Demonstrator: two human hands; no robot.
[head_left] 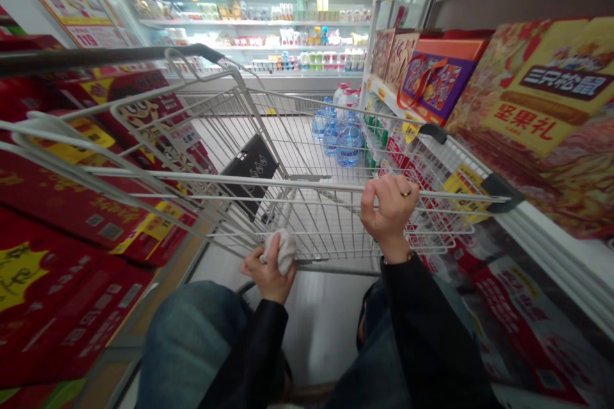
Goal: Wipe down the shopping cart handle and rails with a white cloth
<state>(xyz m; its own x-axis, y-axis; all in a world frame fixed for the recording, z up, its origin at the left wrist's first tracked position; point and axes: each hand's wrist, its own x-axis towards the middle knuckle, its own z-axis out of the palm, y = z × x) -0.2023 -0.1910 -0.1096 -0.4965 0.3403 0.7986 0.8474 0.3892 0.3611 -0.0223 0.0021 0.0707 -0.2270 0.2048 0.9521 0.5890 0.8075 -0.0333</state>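
A wire shopping cart (307, 140) stands in a shop aisle right in front of me. My right hand (389, 208) is closed around the cart's upper rear bar (240, 179), a ring on one finger. Lower down, my left hand (268, 271) clutches a crumpled grey-white cloth (284, 249) and presses it against the cart's lower rear wires. A black child-seat flap (250, 172) hangs inside the basket. My knees in blue jeans show at the bottom, as if I am crouching.
Red gift boxes (71, 204) are stacked close on the left. On the right are shelves with red and yellow gift boxes (542, 96) and a purple box (432, 80). Water bottles (343, 137) stand on the floor ahead, and a refrigerated case (268, 13) closes the aisle's end.
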